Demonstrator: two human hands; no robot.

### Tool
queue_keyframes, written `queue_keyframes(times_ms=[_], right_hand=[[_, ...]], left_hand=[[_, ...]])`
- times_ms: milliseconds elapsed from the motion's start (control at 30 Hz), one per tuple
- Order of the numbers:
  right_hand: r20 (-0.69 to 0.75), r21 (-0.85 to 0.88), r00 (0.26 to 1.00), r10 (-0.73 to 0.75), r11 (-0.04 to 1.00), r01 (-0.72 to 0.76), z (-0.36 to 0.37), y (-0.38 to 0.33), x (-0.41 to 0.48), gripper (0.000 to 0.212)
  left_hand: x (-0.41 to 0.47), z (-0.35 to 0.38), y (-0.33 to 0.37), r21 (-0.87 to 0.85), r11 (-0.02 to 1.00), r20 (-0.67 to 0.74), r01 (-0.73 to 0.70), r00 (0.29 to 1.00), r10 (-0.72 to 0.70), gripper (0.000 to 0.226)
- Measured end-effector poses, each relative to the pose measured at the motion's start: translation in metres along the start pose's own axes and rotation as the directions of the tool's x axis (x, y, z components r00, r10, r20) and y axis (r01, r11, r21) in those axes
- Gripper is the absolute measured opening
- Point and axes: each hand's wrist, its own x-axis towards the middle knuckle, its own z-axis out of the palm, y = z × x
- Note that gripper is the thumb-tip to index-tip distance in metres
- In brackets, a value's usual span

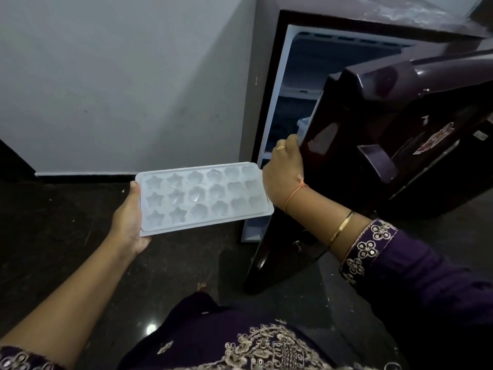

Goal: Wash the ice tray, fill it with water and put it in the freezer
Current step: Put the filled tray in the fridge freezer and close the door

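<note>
A white ice tray (202, 197) with star and flower shaped cups is held level in front of me; water glints in several cups. My left hand (128, 217) grips its left short end, thumb on top. My right hand (284, 172) curls its fingers round the edge of the dark maroon fridge door (386, 145), which stands partly open. Behind the door the freezer compartment (304, 73) shows as a dim opening with a white frame at the top of the fridge.
A white wall (128, 84) with a black skirting runs on the left. The floor (66, 236) is dark polished stone. My foot shows below the tray, close to the bottom corner of the door.
</note>
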Motion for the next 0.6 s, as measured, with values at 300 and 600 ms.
queue_keyframes(times_ms=[300, 600], right_hand=[[0.343, 0.235, 0.937, 0.064, 0.960, -0.152, -0.004, 0.008, -0.031, 0.029], [0.478, 0.421, 0.840, 0.257, 0.772, -0.476, 0.033, 0.032, -0.094, 0.027]], left_hand=[[-0.012, 0.002, 0.016, 0.052, 0.997, 0.080, 0.056, 0.995, -0.060, 0.052], [-0.027, 0.014, 0.012, 0.088, 0.992, 0.140, 0.095, 0.984, -0.107, 0.045]])
